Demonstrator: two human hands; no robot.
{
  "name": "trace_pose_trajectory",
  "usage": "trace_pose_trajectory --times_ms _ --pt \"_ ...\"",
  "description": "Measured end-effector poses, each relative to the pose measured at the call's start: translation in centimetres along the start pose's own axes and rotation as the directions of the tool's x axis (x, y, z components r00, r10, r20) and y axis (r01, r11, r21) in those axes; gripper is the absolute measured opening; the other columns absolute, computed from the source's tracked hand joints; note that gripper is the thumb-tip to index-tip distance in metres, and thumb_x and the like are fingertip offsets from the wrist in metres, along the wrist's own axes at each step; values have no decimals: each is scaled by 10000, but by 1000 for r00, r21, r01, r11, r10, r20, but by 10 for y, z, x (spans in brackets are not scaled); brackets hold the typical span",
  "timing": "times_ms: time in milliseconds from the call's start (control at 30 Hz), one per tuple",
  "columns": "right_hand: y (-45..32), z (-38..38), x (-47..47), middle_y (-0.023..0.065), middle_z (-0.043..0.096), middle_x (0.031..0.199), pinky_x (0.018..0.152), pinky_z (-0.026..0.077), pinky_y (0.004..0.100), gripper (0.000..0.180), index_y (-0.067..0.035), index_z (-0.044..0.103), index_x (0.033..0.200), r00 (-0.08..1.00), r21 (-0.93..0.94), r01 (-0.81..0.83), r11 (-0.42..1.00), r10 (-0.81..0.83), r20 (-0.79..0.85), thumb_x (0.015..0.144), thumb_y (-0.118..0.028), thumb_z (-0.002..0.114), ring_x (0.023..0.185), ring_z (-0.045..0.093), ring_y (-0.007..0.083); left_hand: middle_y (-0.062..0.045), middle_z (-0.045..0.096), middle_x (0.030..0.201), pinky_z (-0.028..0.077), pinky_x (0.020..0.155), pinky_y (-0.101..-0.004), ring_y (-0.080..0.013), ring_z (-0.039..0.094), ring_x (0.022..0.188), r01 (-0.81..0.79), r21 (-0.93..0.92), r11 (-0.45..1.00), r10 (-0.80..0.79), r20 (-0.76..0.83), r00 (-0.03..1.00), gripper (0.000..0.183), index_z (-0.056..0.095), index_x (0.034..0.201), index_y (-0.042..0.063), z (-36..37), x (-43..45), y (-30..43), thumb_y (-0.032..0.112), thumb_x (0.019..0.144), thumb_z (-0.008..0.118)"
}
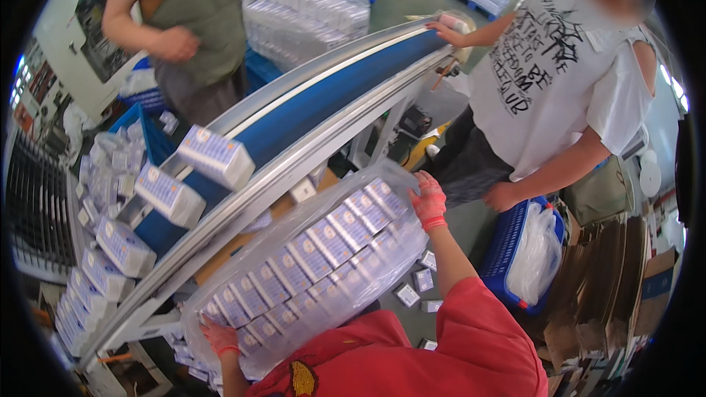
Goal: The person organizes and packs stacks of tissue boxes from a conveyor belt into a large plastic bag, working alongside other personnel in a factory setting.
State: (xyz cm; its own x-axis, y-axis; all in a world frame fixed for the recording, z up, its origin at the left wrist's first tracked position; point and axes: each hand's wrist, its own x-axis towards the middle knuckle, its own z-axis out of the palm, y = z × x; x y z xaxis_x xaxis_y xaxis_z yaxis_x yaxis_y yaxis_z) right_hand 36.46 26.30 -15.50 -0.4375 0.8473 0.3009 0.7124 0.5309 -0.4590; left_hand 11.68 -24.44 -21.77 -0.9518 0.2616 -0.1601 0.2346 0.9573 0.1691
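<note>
A large clear plastic bag (309, 270) filled with two rows of small white and purple packs lies before me, against the near side of a conveyor. My left hand (220, 336), in a thin reddish glove, grips the bag's lower left end. At its upper right end my right hand (429, 201), gloved alike, holds the bag with the fingers on its edge. Wrapped white packs (215, 157) stand on the blue conveyor belt (331, 88), and more of them (85, 309) line up at its lower left end.
Two people stand nearby, one across the conveyor, one at right with a hand on its far end. A blue basket (499, 259) holds clear plastic. Flattened cardboard (601, 281) stands at right. Small boxes (408, 295) lie on the floor. Another filled bag (306, 22) is behind the conveyor.
</note>
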Motion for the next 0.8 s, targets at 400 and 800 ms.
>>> trace_pose_trajectory --times_ms 400,800 --pt "40 153 75 144 583 873 764 437 336 343 -52 545 958 556 80 443 893 -344 757 749 -310 460 822 545 284 -196 449 1160 298 947 -358 -311 401 1105 -792 -214 571 821 137 555 665 392 1178 1 116 48 413 458 714 526" --pt "-57 -9 95 68 548 748 685 424 306 225 -57 541 855 760 676 112 728 -501 414 740 -250 542 737 534 215 -126 264 1322 216 944 -529 -308 287 1195 -429 -4 903 415 257 873 717 270 1286 160 -7 11 446 456 699 557"
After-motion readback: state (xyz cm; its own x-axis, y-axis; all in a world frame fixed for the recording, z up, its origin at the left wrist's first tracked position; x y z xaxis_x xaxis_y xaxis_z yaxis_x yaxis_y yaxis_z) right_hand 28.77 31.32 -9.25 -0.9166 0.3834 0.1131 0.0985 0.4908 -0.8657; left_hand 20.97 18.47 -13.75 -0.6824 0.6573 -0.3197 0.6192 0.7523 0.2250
